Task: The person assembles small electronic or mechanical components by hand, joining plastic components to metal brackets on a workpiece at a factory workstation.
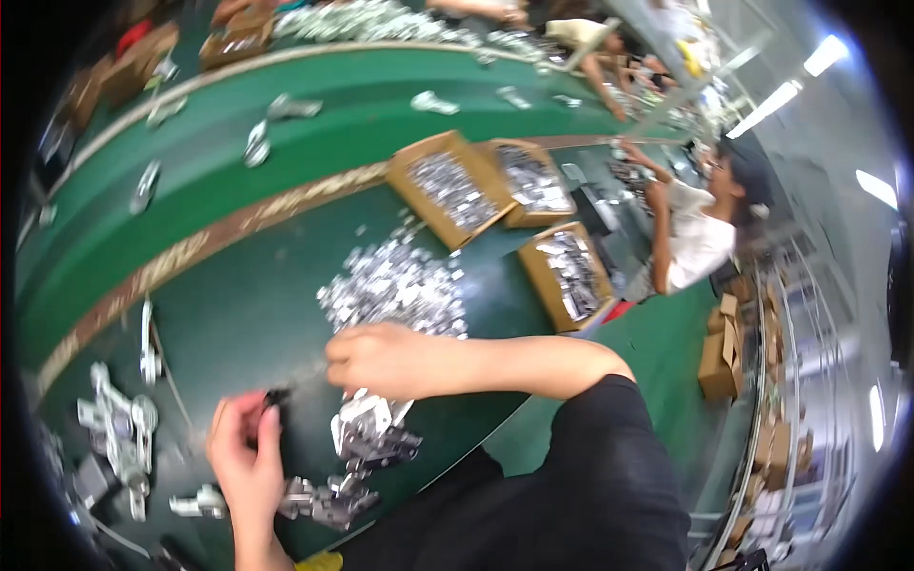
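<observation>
My left hand [246, 445] is closed, thumb against fingers, around a small black part [277, 396] whose kind I cannot make out. My right hand [379, 360] reaches across from the right with curled fingers, at the near edge of a heap of small shiny metal pieces [395, 285]. Whatever its fingertips hold is hidden. Below the right hand lies a cluster of metal hinge-like parts [376, 443], some white, some dark grey. More of these grey metal parts [328, 502] lie beside my left wrist.
Cardboard boxes of metal pieces [452, 190] stand at the far right of the green table [257, 305]. Several metal assemblies [119, 419] lie at the left. Beyond a raised worn ledge [219, 233], a green conveyor [343, 133] carries scattered parts. A person [700, 224] works at the right.
</observation>
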The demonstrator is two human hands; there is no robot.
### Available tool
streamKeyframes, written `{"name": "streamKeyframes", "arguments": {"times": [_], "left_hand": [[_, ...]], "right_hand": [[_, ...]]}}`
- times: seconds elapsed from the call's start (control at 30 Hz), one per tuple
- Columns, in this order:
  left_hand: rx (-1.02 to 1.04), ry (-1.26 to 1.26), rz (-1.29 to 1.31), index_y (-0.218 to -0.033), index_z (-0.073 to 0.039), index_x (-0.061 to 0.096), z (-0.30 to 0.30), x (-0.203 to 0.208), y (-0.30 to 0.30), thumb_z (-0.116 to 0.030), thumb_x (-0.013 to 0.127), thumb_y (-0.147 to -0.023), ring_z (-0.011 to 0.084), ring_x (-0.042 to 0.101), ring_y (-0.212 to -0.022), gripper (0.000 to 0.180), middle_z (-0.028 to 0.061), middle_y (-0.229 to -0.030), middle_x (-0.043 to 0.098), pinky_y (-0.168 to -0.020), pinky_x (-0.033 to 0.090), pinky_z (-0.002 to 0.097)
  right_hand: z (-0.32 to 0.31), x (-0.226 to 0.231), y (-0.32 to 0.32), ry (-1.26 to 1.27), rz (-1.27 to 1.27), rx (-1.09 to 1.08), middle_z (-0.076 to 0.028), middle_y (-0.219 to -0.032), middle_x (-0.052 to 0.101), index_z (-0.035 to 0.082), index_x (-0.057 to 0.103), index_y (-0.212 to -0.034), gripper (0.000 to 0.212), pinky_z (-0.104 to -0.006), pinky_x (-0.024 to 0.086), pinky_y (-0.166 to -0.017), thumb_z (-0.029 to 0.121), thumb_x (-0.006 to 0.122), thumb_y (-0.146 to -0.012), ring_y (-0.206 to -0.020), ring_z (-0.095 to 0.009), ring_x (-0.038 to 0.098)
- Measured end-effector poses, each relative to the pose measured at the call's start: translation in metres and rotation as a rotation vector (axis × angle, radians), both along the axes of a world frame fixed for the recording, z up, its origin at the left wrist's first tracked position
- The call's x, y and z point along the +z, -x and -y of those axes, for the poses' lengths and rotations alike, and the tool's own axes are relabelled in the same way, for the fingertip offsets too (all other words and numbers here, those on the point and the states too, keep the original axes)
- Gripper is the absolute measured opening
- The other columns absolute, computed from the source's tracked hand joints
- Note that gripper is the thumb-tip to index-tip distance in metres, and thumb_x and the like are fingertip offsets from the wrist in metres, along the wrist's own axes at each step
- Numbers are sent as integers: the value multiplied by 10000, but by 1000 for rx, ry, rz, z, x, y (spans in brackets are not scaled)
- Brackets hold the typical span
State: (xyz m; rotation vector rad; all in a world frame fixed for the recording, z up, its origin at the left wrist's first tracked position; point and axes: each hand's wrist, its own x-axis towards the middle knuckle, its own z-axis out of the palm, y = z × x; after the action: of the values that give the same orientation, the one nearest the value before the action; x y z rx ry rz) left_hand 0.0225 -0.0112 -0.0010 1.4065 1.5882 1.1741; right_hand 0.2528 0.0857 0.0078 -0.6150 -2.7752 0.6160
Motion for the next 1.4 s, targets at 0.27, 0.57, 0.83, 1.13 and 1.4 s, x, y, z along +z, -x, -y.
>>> {"name": "streamKeyframes", "arguments": {"times": [0.27,0.57,0.83,1.13,1.4], "left_hand": [[-20,135,526,-1073,37,584,-1,5,-9,3,636,-902,125,651,-688,181,66,-890,645,-624,540,238],[-19,-53,770,-1162,74,581,-4,0,-13,48,594,-923,208,706,-867,241,167,-1023,689,-788,591,316],[122,14,845,-1184,71,568,-3,0,-1,32,586,-937,211,701,-889,250,142,-1049,683,-817,582,308],[172,-27,789,-1192,71,570,-10,0,2,44,591,-927,189,696,-929,267,132,-1063,680,-827,583,297],[90,-71,675,-1240,51,554,-6,-6,1,94,600,-898,202,681,-967,348,148,-1099,669,-865,577,340]], "right_hand": [[-14,35,-15,718,-336,-257,-76,-811,685,-9,662,-913,119,-244,523,-663,18,689,-801,-725,-130,655],[6,31,58,759,-590,-247,-106,-979,635,-34,656,-939,56,-267,555,-768,-30,640,-886,-906,-150,658],[-11,18,70,1209,-729,-420,-134,-910,697,-45,666,-1016,127,-291,573,-712,-38,637,-893,-771,-171,675],[-9,8,84,1613,-776,-372,-112,-926,679,-14,631,-1010,90,-274,520,-658,42,604,-946,-766,-158,637],[2,9,97,1407,-760,-433,-53,-1019,621,3,642,-939,35,-250,514,-686,-1,650,-905,-853,-112,615]]}}
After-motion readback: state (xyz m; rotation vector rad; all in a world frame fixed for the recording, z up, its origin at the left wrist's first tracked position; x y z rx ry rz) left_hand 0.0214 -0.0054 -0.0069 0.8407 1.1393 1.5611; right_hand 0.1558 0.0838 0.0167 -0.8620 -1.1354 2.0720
